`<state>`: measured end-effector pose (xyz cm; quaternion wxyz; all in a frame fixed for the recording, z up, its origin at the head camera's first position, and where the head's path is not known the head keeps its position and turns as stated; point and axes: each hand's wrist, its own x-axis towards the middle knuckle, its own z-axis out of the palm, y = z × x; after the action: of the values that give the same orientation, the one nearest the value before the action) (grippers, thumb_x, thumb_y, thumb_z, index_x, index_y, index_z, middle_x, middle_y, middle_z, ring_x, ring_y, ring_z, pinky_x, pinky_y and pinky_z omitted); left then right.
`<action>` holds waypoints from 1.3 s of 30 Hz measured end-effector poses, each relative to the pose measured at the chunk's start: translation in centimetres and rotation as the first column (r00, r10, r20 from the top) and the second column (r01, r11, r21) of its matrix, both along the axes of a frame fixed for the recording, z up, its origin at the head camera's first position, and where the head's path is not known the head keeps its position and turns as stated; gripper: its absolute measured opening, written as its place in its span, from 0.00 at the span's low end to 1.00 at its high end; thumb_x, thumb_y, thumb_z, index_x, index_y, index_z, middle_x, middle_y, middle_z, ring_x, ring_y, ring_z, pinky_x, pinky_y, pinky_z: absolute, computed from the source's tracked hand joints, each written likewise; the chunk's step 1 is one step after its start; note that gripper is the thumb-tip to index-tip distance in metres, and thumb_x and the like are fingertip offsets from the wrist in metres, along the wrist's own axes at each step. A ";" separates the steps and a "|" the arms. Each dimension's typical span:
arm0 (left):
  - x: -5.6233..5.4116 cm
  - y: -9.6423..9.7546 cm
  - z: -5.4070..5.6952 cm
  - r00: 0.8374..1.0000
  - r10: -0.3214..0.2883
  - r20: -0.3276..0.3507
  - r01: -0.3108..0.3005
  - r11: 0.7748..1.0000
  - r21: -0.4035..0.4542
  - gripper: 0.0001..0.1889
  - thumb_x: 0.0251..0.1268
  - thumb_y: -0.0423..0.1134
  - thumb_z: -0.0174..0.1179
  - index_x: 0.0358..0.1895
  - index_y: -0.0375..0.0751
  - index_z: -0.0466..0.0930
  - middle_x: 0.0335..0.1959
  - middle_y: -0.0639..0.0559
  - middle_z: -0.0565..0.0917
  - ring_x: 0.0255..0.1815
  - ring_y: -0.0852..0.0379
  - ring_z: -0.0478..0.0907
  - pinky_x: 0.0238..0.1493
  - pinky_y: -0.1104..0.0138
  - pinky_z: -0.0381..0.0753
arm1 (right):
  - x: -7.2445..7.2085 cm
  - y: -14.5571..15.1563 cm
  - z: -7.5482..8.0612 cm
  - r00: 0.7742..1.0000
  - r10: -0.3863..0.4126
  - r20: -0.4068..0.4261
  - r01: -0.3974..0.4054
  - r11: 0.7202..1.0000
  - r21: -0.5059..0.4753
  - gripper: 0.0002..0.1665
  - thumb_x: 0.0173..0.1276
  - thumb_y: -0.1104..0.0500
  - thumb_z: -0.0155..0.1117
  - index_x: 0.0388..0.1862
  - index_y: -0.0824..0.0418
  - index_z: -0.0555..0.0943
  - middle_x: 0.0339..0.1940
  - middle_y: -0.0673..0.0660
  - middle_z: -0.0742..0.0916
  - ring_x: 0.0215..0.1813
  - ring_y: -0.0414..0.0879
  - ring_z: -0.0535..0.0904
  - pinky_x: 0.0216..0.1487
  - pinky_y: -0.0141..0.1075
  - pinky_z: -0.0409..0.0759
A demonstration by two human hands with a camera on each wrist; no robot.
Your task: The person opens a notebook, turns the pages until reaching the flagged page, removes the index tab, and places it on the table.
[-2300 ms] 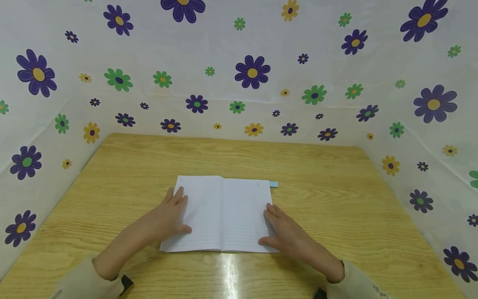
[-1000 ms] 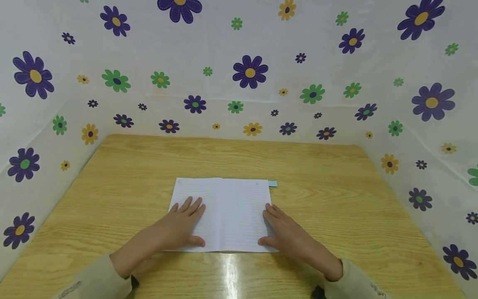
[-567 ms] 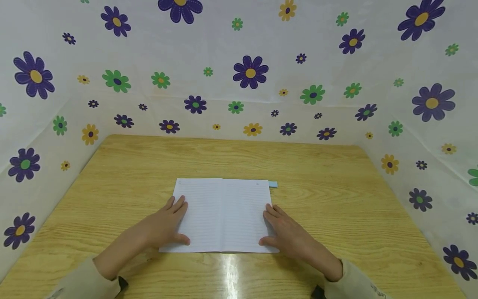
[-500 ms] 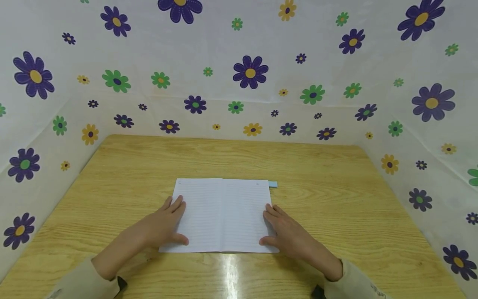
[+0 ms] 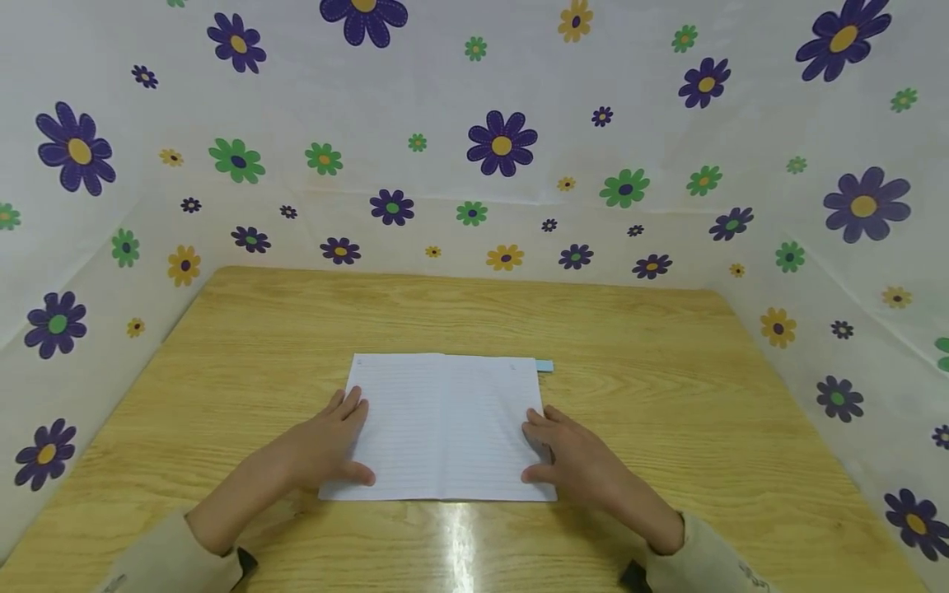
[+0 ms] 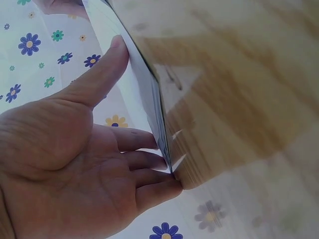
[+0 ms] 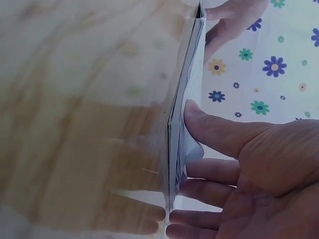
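A lined notebook lies spread flat on the wooden table, with a light blue tab sticking out at its upper right edge. My left hand rests on the left page's outer edge, fingers extended and thumb spread on the paper. On the opposite side, my right hand touches the right page near its outer edge. In the right wrist view, the page bulges up between that hand's thumb and fingers, which stand apart. The left wrist view shows the left fingertips along the notebook's edge.
The wooden table runs back to a white cloth wall printed with purple, green and yellow flowers, which also encloses both sides. Light sleeves cover the forearms, and dark bits show at both cuffs.
The left hand slid inward over the left page, then back to its outer edge. The right hand has shifted slightly outward, and the right page now buckles near its fingers.
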<state>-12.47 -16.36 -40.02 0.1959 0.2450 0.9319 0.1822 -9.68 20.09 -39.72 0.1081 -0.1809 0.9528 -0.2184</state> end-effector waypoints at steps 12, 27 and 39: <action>-0.1 0.0 -0.4 1.000 -0.002 -0.008 0.002 1.000 0.001 0.58 0.59 0.58 0.73 0.75 0.15 0.54 0.78 0.19 0.47 0.79 0.20 0.41 0.73 0.35 0.57 | -0.8 -0.2 -0.3 0.998 -0.053 -0.042 0.053 0.999 0.001 0.23 0.61 0.61 0.79 0.54 0.68 0.87 0.62 0.66 0.85 0.68 0.67 0.76 0.65 0.56 0.77; -0.1 0.1 -0.3 1.000 0.016 0.019 -0.016 1.000 -0.002 0.57 0.60 0.57 0.73 0.76 0.16 0.53 0.79 0.20 0.45 0.80 0.22 0.40 0.74 0.35 0.55 | -0.7 -0.2 -0.6 0.984 -0.004 -0.180 -0.014 0.995 -0.095 0.09 0.60 0.68 0.78 0.40 0.68 0.90 0.44 0.62 0.91 0.61 0.64 0.82 0.52 0.48 0.81; -0.2 0.3 -0.2 1.000 0.008 0.020 -0.008 1.000 -0.021 0.57 0.60 0.57 0.73 0.76 0.15 0.53 0.79 0.19 0.45 0.79 0.22 0.40 0.75 0.36 0.54 | 0.0 -0.5 -0.2 0.969 -0.117 -0.218 0.074 0.978 -0.195 0.04 0.64 0.65 0.76 0.30 0.58 0.89 0.30 0.47 0.86 0.30 0.37 0.77 0.31 0.31 0.79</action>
<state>-12.64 -16.05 -40.19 0.2072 0.2373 0.9326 0.1759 -9.70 19.59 -39.96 -0.0301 -0.1678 0.9421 -0.2888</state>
